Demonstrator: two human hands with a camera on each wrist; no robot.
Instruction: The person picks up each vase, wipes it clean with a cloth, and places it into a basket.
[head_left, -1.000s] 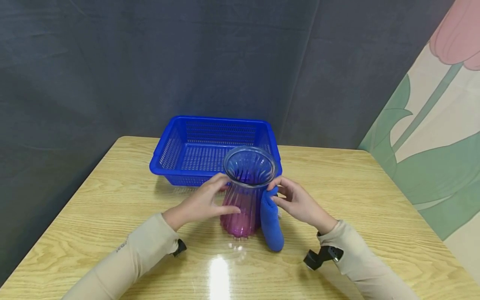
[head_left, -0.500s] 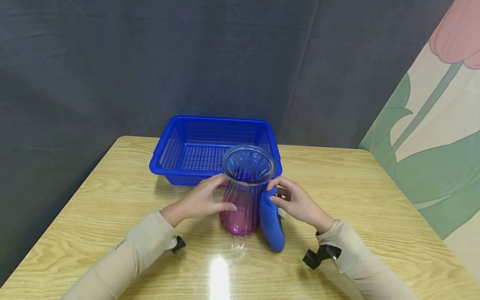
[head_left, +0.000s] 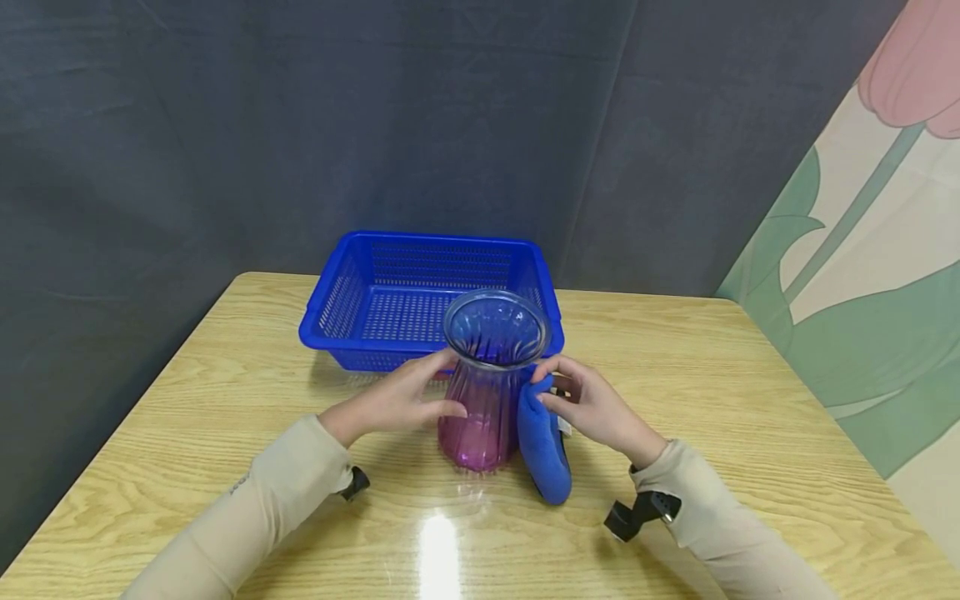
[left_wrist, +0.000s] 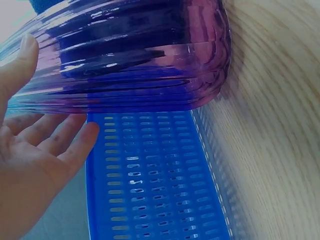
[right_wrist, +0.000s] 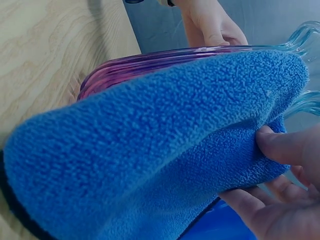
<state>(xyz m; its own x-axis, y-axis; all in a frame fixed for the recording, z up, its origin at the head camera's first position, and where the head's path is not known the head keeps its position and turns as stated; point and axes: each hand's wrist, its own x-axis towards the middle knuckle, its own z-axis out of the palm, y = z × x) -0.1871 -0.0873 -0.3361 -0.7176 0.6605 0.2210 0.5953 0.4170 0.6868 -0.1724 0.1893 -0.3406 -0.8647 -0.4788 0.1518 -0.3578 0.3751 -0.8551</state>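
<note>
A ribbed glass vase, blue at its flared mouth and pink at the base, stands upright on the table. My left hand holds it around its left side, thumb in front and fingers behind. In the left wrist view, the thumb overlaps the glass. At the vase's right side, my right hand pinches the top of a blue terry cloth with dark edging and a small white tag. The cloth hangs beside the vase and hides part of it in the right wrist view.
Just behind the vase sits a blue perforated plastic basket. All stands on a light wood-grain table. A dark curtain covers the back, and a flower-patterned panel rises at the right.
The vase has shifted slightly left, and my left thumb has drawn back a little across it. The cloth's lower end has swung slightly right, and its white tag now shows.
</note>
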